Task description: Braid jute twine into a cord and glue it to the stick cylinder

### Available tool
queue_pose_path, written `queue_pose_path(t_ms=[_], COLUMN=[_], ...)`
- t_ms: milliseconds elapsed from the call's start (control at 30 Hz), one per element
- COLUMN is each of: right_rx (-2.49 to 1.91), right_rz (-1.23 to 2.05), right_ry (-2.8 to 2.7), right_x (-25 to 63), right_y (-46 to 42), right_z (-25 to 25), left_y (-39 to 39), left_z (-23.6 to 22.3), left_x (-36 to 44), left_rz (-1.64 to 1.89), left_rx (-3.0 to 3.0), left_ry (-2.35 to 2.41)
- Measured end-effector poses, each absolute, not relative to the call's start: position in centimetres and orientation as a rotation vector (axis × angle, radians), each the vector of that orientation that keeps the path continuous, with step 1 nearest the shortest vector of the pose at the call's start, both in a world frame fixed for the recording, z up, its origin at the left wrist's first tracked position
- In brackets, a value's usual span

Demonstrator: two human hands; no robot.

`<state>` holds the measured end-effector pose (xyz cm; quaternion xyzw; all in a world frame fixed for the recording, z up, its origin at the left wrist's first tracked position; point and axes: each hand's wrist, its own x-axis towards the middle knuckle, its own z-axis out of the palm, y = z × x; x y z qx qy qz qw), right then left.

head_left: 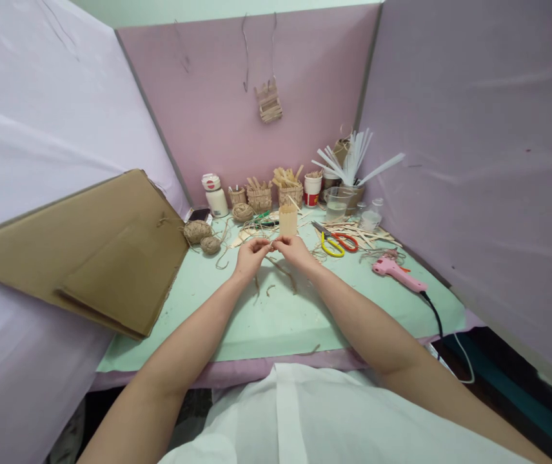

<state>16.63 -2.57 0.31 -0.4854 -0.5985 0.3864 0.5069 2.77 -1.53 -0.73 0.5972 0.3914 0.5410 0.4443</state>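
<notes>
Over the middle of the table, my left hand (pixel 251 256) and my right hand (pixel 293 250) meet fingertip to fingertip. Both are closed in a pinch on a thin piece of jute twine (pixel 283 269), whose brown ends trail below the fingers. The exact spot between the fingertips is small and partly hidden. Just behind my hands stands a small panel of wooden craft sticks (pixel 287 221). To the right of it lie scissors (pixel 334 241) with one yellow and one red handle.
Twine balls (pixel 197 231) lie at left beside a large cardboard piece (pixel 111 258). A pink glue gun (pixel 398 274) rests at right, its cord over the edge. Along the back stand a white bottle (pixel 215 195), stick-filled baskets (pixel 290 195) and a plastic cup (pixel 336 206).
</notes>
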Motion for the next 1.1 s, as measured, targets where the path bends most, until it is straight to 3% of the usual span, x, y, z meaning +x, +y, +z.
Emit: queue_pose_path(t_ms=[267,833,1100], right_rx=[-1.212,-1.170,-1.072], right_rz=[0.674,0.731,0.418], right_ry=[-1.560,-1.615,-1.704], right_x=[16.6,16.8,17.0], right_y=[-2.2,-1.6,-2.3], right_z=[-0.4,-1.1,-0.4], left_y=[-1.2,-1.2,-1.1], left_z=[-1.1,-0.9,-1.0], left_x=[2.5,2.1,2.0], left_rz=[1.274,0.972,0.981], left_rx=[1.497,0.853,0.832], left_ry=[1.072,0.689,0.736])
